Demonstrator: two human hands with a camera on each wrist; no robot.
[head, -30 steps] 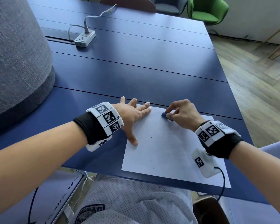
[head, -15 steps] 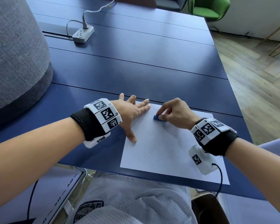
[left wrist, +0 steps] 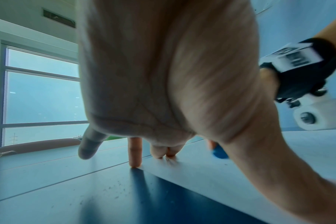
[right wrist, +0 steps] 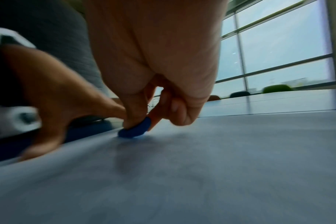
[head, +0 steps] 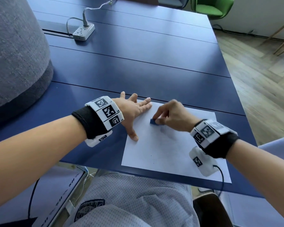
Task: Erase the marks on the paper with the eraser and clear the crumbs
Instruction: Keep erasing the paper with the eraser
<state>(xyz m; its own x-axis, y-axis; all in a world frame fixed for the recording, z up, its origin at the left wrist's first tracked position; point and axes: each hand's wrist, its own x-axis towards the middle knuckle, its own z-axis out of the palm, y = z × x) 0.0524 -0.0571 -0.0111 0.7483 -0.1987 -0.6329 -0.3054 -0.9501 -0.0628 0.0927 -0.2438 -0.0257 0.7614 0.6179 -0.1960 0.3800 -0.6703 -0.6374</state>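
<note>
Blue slatted worktop (head: 138, 66) carries a white sheet of paper (head: 170, 153) at its near edge, within reach of both hands. Left hand (head: 133, 112) lies flat with fingers spread and straight, fingertips and thumb pressing the paper's left edge and far-left corner; this anchoring most likely prevents the sheet from sliding or creasing under rubbing force. Right hand (head: 172, 117) has its grip closed on a small blue eraser (head: 153, 121), pinched between thumb and fingertips; the right wrist view shows the eraser (right wrist: 134, 128) tilted with its lower edge touching the paper, which concentrates pressure on a narrow contact area. Contact sits in the upper part of the sheet, close beside the anchoring hand. Faint specks lie lower on the paper; whether they are marks or crumbs cannot be determined. Erasing appears under way; crumb clearing is not yet done.
</note>
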